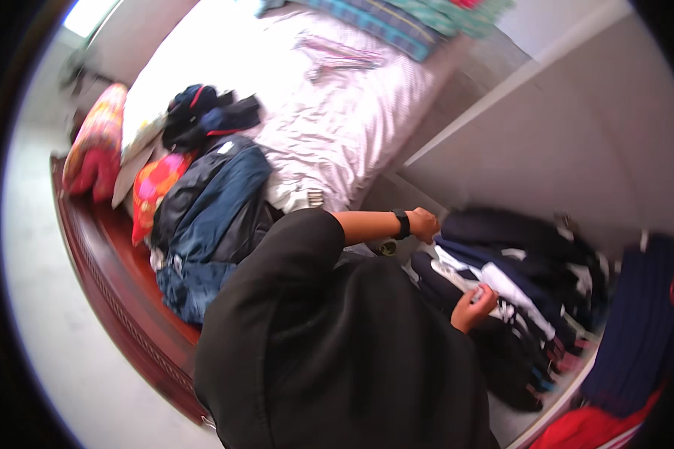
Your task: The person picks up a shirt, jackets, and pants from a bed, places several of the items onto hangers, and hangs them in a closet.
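My left hand (425, 225), with a dark watch (402, 224) on its wrist, is closed at the near edge of a row of dark clothes (517, 236). What it holds, if anything, is hidden. Lower and to the right, my right hand (475, 307) has its fingers curled in among the same garments. A small pale thing shows at its fingertips, too small and blurred to name. White garments (505, 284) lie between the dark ones, just beyond my right hand.
A tall pale panel (562, 135) stands behind the clothes. At right hangs a navy pleated garment (629, 322) above red cloth (599, 430). Left is a bed with a pale striped sheet (337, 142), a heap of dark clothes (217, 202), an orange-red cushion (156, 183) and a dark wooden headboard (105, 277).
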A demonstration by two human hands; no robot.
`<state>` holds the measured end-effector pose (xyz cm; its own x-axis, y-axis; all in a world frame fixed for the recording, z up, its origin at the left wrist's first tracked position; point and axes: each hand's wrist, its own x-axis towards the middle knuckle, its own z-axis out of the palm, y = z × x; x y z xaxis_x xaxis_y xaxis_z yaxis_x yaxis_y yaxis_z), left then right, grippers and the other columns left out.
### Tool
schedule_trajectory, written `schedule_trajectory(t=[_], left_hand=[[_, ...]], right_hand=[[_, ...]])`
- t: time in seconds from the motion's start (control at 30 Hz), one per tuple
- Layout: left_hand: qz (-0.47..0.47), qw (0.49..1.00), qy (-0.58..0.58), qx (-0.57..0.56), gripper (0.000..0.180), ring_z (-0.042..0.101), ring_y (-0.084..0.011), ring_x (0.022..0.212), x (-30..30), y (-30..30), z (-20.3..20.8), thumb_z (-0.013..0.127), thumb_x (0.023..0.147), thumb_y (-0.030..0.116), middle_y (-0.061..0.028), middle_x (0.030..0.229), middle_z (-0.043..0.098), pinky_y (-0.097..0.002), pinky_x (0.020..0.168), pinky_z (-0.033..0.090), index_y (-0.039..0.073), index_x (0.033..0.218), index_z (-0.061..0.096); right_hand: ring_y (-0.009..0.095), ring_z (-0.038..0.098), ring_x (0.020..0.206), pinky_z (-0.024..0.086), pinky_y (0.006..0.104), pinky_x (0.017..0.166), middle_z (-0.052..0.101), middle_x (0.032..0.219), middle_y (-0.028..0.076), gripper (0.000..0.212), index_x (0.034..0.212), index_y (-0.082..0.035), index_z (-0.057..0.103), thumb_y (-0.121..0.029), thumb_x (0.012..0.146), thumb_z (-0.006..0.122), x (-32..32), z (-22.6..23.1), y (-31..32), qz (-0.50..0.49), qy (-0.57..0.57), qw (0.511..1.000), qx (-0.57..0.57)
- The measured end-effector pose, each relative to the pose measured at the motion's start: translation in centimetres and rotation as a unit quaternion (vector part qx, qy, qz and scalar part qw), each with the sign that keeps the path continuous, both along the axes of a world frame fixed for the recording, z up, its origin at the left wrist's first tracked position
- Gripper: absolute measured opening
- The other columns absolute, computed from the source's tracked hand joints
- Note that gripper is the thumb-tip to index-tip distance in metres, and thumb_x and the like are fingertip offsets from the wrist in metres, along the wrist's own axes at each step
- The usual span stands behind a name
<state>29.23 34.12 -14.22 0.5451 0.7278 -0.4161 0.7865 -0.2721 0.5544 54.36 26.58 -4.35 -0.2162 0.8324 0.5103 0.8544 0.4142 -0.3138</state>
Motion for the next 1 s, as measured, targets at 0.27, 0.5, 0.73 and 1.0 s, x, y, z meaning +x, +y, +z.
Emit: schedule_trajectory(t=[0.27, 0.5, 0.73, 1.0], left_hand=[[0.406, 0.913, -0.029, 0.04, 0.042, 0.066, -0.0389, 0.083, -21.8, -11.3, -5.6, 0.061, 0.084, 0.041, -0.0222, 0.085, 0.067, -0.0481, 0.07, 0.052, 0.0, 0.092, 0.066], [0.615, 0.785, -0.046, -0.057, 0.04, 0.065, -0.0403, 0.083, -27.2, -24.4, -13.3, 0.059, 0.086, 0.041, -0.0225, 0.084, 0.067, -0.049, 0.074, 0.05, 0.002, 0.085, 0.068], [0.703, 0.668, -0.079, -0.229, 0.038, 0.065, -0.0367, 0.093, -26.5, -27.5, -17.9, 0.059, 0.086, 0.038, -0.0208, 0.095, 0.069, -0.0455, 0.081, 0.051, 0.003, 0.095, 0.07], [0.782, 0.57, -0.132, -0.215, 0.078, 0.041, -0.0393, 0.132, -26.8, -22.2, -30.3, 0.067, 0.082, 0.036, -0.0264, 0.146, 0.036, -0.0422, 0.108, 0.035, 0.003, 0.145, 0.034]], right_hand=[[0.03, 0.057, 0.094, 0.043, 0.0411, 0.081, 0.057, 0.096, 0.011, 0.021, 0.101, -0.007, 0.059, -0.005, 0.08, 0.061, -26.7, -0.6, 10.2, 0.447, -0.081, 0.872, -0.183], [0.033, 0.058, 0.096, 0.046, 0.0438, 0.082, 0.058, 0.098, 0.014, 0.028, 0.105, -0.007, 0.058, -0.016, 0.08, 0.064, -46.3, -9.0, 13.4, 0.6, -0.213, 0.73, -0.25], [0.034, 0.059, 0.105, 0.047, 0.044, 0.087, 0.061, 0.11, 0.017, 0.037, 0.111, -0.008, 0.059, -0.028, 0.08, 0.065, -62.1, -26.4, 20.4, 0.512, -0.314, 0.68, -0.42], [0.041, 0.058, 0.106, 0.05, 0.0511, 0.087, 0.056, 0.117, 0.022, 0.036, 0.115, -0.003, 0.054, -0.018, 0.083, 0.059, -80.3, -39.1, 34.4, 0.39, -0.43, 0.777, -0.245]])
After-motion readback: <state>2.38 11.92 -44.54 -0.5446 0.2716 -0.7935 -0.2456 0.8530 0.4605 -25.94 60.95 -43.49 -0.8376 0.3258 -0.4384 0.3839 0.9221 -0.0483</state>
